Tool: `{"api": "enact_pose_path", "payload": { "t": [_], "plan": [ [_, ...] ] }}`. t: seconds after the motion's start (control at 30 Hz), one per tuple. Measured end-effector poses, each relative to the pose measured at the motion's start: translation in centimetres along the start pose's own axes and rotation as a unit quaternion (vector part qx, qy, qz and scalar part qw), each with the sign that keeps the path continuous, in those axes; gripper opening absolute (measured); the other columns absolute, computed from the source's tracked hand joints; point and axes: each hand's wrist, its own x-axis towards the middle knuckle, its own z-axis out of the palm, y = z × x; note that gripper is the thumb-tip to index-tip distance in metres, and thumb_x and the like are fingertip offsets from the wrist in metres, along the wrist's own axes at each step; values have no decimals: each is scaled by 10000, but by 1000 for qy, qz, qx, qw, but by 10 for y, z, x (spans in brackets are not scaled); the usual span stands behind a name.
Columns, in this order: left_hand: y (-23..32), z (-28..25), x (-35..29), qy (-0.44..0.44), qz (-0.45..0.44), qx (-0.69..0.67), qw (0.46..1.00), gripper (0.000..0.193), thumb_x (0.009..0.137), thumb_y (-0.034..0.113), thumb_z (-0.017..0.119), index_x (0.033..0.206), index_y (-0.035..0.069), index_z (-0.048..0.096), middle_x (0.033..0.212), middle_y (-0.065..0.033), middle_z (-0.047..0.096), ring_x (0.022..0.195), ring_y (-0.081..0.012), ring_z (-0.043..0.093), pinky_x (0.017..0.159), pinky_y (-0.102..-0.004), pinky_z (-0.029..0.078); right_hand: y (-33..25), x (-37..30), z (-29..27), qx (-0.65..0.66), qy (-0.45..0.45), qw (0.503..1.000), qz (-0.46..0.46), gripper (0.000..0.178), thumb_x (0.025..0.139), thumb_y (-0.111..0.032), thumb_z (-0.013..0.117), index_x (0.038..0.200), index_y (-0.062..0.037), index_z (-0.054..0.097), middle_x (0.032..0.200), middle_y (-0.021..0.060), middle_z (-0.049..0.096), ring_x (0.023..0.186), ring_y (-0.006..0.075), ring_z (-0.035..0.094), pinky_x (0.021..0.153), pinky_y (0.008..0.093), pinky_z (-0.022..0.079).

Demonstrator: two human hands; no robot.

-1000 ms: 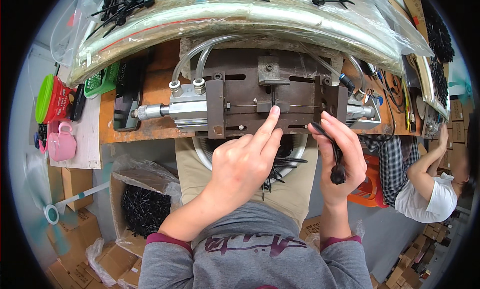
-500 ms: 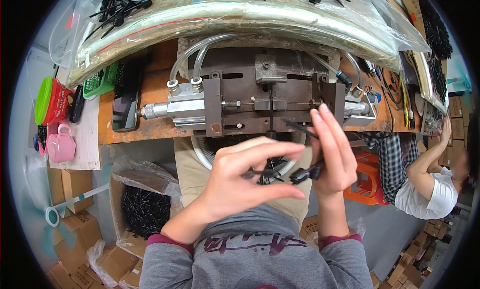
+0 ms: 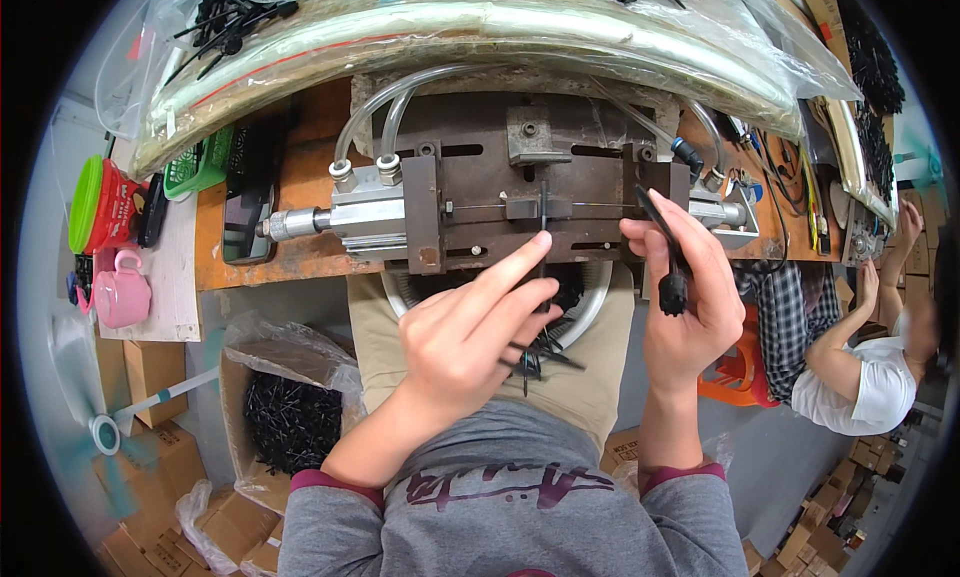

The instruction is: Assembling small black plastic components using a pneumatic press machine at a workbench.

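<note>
My left hand (image 3: 465,342) is below the middle of a brown metal clamping fixture (image 3: 480,127). Its index finger reaches a thin black cable tie (image 3: 544,202) that lies front to back across the fixture's small centre block (image 3: 525,209). The other fingers curl around the tie's near end; the thumb is mostly hidden. Just in front of the fixture's right end, my right hand (image 3: 695,312) is closed on another black cable tie (image 3: 672,289), its chunky ridged head down and its strip pointing up. More black ties (image 3: 545,362) show beneath my left hand, above my lap.
Air cylinders (image 3: 370,222) with clear hoses flank the fixture on an orange-brown bench (image 3: 225,262). A plastic-wrapped roll (image 3: 480,37) lies behind. Left are a phone (image 3: 250,212) and a pink cup (image 3: 123,295); below, a box of black parts (image 3: 290,422). A co-worker (image 3: 850,367) sits at right.
My left hand has gone from an open curve to the tie at the fixture's centre. My right hand has moved right with its tie. The fixture's left pin has drawn back leftward.
</note>
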Motion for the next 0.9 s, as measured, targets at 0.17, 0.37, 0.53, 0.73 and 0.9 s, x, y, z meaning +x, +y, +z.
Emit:
{"api": "enact_pose_path", "payload": {
  "t": [0.17,0.37,0.53,0.73,0.9],
  "plan": [
    [-9,18,-3,-22,44,158,986,239,716,146,817,910,42,724,1168,-96,727,654,-151,677,571,-256,518,3,-4,-3,-32,1,999,-29,228,921,101,624,1143,77,664,1161,225,685,920,264,736,760,319,628],
    [-5,18,6,-57,48,197,977,227,743,158,791,917,37,710,1177,-99,721,668,-144,682,571,-255,515,1,-6,-3,-40,15,999,-15,302,829,178,610,1102,75,689,1130,217,702,963,284,727,805,343,623],
    [-3,14,9,-48,22,127,990,313,713,160,839,975,34,724,1155,-98,728,689,-133,694,585,-258,525,0,-5,-4,-122,15,990,-70,343,786,196,615,1096,79,702,1108,222,709,951,295,729,808,339,621],
    [20,-11,16,-85,-145,-306,937,407,658,79,908,1040,49,772,1009,-79,748,685,-41,601,463,-176,325,-10,-9,7,-143,-40,979,-140,316,791,152,660,1101,108,700,1118,263,699,921,300,734,753,334,605],
    [14,-10,9,10,9,-129,992,349,662,93,899,987,52,778,1017,-101,732,699,-110,662,485,-216,449,4,-4,11,-142,36,976,-164,411,785,141,725,1191,110,661,1136,279,695,947,306,742,765,327,611]
  ]
}}
